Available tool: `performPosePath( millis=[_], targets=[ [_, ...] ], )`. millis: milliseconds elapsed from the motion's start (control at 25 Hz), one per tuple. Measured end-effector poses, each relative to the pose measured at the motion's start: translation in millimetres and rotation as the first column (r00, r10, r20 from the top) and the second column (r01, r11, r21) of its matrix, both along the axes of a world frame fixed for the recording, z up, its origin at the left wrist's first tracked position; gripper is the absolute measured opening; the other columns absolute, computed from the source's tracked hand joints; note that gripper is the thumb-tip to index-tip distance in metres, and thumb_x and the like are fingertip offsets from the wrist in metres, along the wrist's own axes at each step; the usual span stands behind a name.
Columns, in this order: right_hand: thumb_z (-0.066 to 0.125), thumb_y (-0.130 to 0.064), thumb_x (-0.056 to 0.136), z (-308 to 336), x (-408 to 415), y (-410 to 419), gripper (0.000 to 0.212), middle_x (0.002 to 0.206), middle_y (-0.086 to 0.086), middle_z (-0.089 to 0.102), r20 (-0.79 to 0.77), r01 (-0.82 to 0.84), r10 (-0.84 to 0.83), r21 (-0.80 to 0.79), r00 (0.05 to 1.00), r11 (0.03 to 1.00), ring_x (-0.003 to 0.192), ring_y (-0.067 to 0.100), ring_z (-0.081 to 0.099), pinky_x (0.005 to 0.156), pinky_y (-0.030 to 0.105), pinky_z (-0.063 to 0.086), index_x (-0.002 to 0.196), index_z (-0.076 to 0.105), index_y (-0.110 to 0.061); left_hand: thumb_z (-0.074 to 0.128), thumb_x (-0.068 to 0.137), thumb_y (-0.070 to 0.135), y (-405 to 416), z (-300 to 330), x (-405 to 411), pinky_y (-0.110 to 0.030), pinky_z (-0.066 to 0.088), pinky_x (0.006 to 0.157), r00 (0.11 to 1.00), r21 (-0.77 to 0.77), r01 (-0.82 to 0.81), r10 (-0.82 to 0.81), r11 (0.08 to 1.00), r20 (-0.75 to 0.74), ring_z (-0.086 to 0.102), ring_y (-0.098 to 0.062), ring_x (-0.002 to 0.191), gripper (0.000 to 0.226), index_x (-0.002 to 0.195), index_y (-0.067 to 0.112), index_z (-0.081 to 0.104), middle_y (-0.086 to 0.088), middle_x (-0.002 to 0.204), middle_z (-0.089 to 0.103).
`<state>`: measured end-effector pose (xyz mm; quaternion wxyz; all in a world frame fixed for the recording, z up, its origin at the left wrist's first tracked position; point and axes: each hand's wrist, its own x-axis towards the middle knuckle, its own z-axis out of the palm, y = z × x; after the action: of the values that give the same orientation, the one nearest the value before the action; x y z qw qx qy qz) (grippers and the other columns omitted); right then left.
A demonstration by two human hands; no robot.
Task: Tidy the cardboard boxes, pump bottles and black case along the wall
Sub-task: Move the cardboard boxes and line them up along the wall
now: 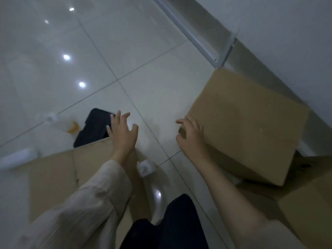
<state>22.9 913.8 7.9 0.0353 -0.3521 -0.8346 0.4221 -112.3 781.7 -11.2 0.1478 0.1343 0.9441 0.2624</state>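
Glossy white floor tiles [136, 56] are being lit by spots of ceiling light, and a cardboard box [251, 123] is lying tilted against the wall [287, 29], propped on more cardboard [309, 200] at the right. Its near corner is being touched by the right hand [192, 135], fingers curled but closed on nothing. The left hand [123, 131] is being held open and empty above a black case [93, 128], beside a blurred pump bottle [59, 123], a flattened box [75, 177] and a small white object [145, 167].

Dim, bluish, soft-focus picture; ceiling lights glare as white spots on the glossy pale tiled floor [53, 51] (upper left), with wide-angle bending at the edges.
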Motion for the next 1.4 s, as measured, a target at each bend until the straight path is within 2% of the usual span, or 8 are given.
performPosePath(
  millis=[160,320,680,800,920,1000,1160,1400],
  targets=[
    [0.051,-0.002,0.081,11.6,-32.9,-80.8,0.041,0.138,0.009,0.044,-0.011,-0.198,0.198,-0.037,0.980,0.979,0.131,0.025,0.033,0.102,0.026,0.026,0.120,0.053,-0.012,0.047,0.088,0.018,-115.3,28.7,-15.8,-0.050,0.012,0.117,0.960,-0.052,-0.277,0.273,0.960,-0.068,0.017,-0.027,0.144,0.047,0.134,0.010,0.042,-0.011,0.152,0.029],
    [0.053,-0.006,0.081,8.1,-35.2,-163.2,0.046,0.137,0.008,0.044,0.038,-0.266,0.271,-0.106,0.962,0.958,0.126,0.028,0.038,0.099,0.035,0.035,0.126,0.047,-0.013,0.049,0.087,0.018,-221.1,37.1,-1.3,-0.049,0.016,0.115,0.893,-0.061,-0.450,0.447,0.891,-0.053,0.023,-0.031,0.141,0.048,0.133,0.007,0.041,-0.014,0.147,0.035],
    [0.067,-0.028,0.081,-51.0,20.6,-269.7,0.090,0.151,0.018,0.023,0.353,-0.025,0.088,-0.180,0.932,0.983,0.134,0.040,0.030,0.106,0.050,0.034,0.147,0.007,-0.014,0.058,0.085,0.034,-374.4,-23.6,60.5,-0.050,0.016,0.116,0.767,-0.215,-0.557,0.596,0.802,0.237,0.013,-0.033,0.144,0.081,0.146,0.005,0.013,-0.016,0.156,0.016],
    [0.068,-0.030,0.080,-66.8,36.1,-285.8,0.097,0.152,0.019,0.021,0.407,0.030,0.074,-0.244,0.910,0.969,0.136,0.040,0.029,0.107,0.051,0.032,0.147,0.001,-0.012,0.063,0.083,0.035,-390.9,-51.8,74.2,-0.049,0.024,0.115,0.701,-0.153,-0.568,0.572,0.809,0.425,0.024,-0.037,0.140,0.090,0.145,0.003,0.007,-0.021,0.153,0.021],
    [0.072,-0.021,0.076,-70.6,36.1,-290.2,0.097,0.149,0.019,0.028,0.341,0.086,0.023,-0.301,0.940,0.950,0.134,0.037,0.035,0.107,0.046,0.034,0.146,0.006,-0.010,0.065,0.082,0.033,-393.1,-60.4,75.2,-0.046,0.035,0.110,0.672,-0.062,-0.587,0.528,0.807,0.519,0.039,-0.038,0.131,0.081,0.141,0.000,0.020,-0.023,0.145,0.036],
    [0.074,-0.014,0.074,-67.6,35.1,-288.5,0.092,0.145,0.017,0.037,0.305,0.113,-0.011,-0.318,0.952,0.942,0.130,0.034,0.041,0.105,0.044,0.037,0.144,0.015,-0.010,0.066,0.081,0.029,-395.9,-59.3,73.5,-0.044,0.039,0.106,0.672,-0.027,-0.614,0.540,0.789,0.507,0.045,-0.037,0.125,0.072,0.136,0.001,0.030,-0.021,0.140,0.043],
    [0.072,-0.008,0.075,-48.6,25.7,-289.1,0.083,0.143,0.010,0.044,0.239,0.090,-0.002,-0.357,0.971,0.930,0.127,0.030,0.045,0.105,0.040,0.037,0.142,0.023,-0.013,0.071,0.072,0.040,-401.3,-38.5,69.4,-0.053,0.035,0.107,0.707,-0.048,-0.641,0.614,0.766,0.351,0.040,-0.042,0.126,0.083,0.137,0.008,0.031,-0.021,0.138,0.041],
    [0.069,-0.005,0.077,13.3,-3.4,-291.0,0.076,0.140,0.010,0.047,0.100,0.043,0.001,-0.427,0.995,0.903,0.123,0.026,0.049,0.100,0.033,0.039,0.140,0.028,-0.011,0.072,0.072,0.041,-392.6,51.6,40.4,-0.052,0.027,0.109,0.722,-0.031,-0.681,0.678,0.732,0.137,0.033,-0.043,0.130,0.082,0.137,0.009,0.033,-0.023,0.139,0.039]
  ],
)
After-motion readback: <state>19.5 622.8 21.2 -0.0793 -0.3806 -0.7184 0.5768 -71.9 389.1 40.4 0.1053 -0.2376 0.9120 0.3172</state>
